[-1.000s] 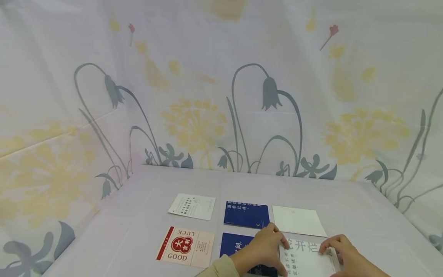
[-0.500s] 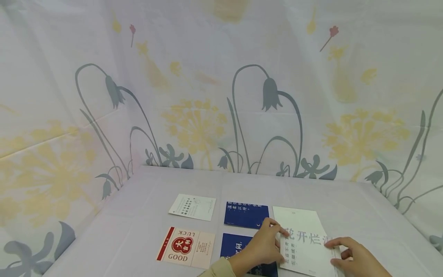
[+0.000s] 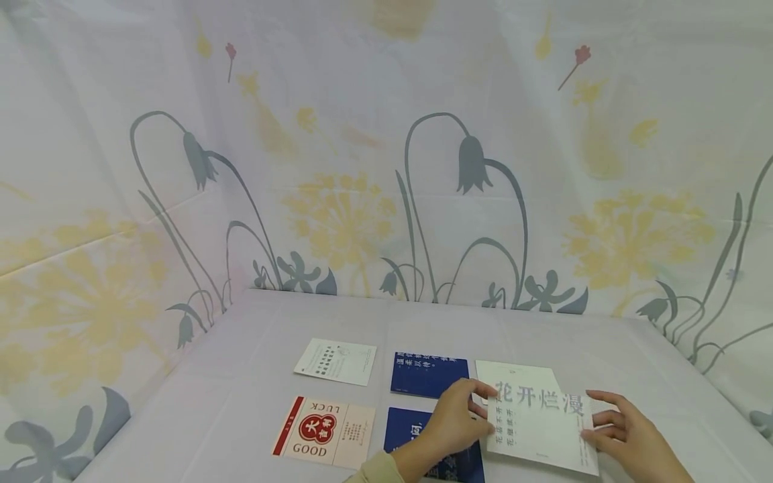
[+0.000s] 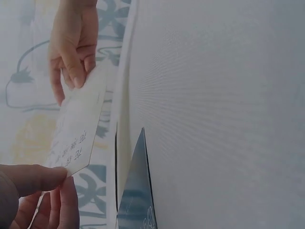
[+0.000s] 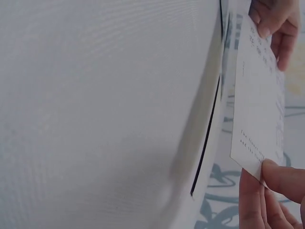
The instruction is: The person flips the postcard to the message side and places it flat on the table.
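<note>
A white card [image 3: 537, 429] with large grey Chinese characters is held up off the table, tilted, between my two hands. My left hand [image 3: 453, 416] pinches its left edge between thumb and fingers; in the left wrist view the thumb lies on the card's printed face. At the opposite edge my right hand [image 3: 634, 436] pinches it the same way, thumb in front near a small line of print in the right wrist view. Behind it in the head view, a plain white card [image 3: 519, 371] is partly covered. A dark blue card [image 3: 401, 429] lies partly hidden under my left hand.
Another dark blue card [image 3: 429, 376] lies farther back. To the left are a small white printed card [image 3: 338, 362] and a cream and red GOOD LUCK card [image 3: 326, 431]. A floral cloth [image 3: 362, 134] hangs behind the pale table [image 3: 241, 376].
The white card has risen from the table and tipped up, now overlapping the plain white card behind. Both hands have come up with it, the right hand turning to grip its right edge.
</note>
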`<state>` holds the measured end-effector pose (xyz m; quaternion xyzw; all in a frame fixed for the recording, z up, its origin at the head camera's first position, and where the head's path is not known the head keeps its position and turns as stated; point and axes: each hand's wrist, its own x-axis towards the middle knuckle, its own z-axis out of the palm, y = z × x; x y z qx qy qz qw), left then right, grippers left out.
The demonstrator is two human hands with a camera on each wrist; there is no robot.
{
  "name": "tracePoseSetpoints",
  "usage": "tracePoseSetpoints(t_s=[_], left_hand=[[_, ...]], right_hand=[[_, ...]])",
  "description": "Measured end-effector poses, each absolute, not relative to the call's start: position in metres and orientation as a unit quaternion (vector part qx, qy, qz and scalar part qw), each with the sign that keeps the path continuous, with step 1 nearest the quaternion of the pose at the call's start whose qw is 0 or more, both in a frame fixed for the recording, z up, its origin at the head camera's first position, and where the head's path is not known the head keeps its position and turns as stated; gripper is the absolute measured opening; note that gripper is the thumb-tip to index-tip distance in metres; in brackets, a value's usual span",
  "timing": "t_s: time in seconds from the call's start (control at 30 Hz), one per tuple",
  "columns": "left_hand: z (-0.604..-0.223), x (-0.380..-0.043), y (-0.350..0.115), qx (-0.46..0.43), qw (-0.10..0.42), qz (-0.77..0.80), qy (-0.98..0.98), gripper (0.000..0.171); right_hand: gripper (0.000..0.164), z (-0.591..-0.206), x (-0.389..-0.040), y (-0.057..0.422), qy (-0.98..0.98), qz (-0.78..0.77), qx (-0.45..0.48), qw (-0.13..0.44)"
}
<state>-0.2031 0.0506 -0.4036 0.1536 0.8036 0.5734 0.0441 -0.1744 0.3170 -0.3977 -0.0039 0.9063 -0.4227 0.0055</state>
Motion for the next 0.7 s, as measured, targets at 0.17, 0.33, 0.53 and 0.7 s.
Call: tracePoseSetpoints(t_s=[0.17, 0.33, 0.53, 0.7], left_hand=[[-0.405, -0.2045, 0.0481, 0.166, 0.008, 0.616, 0.77, 0.039], [-0.4062, -0.2059, 0.048, 0.171, 0.003, 0.631, 0.756, 0.037], [-0.4077, -0.2075, 0.0488, 0.151, 0.023, 0.621, 0.769, 0.02], [-0.4058, -0.2074, 0.0491, 0.144, 0.026, 0.629, 0.764, 0.011]], right_hand=[[0.069, -0.3944, -0.1752, 0.3189, 0.899, -0.436, 0.043, 0.005], [0.055, -0.3942, -0.1756, 0.3201, 0.88, -0.469, 0.072, 0.002], [0.044, -0.3948, -0.1774, 0.321, 0.87, -0.485, 0.089, 0.003], [0.036, -0.3908, -0.1754, 0.3188, 0.87, -0.487, 0.079, 0.006]])
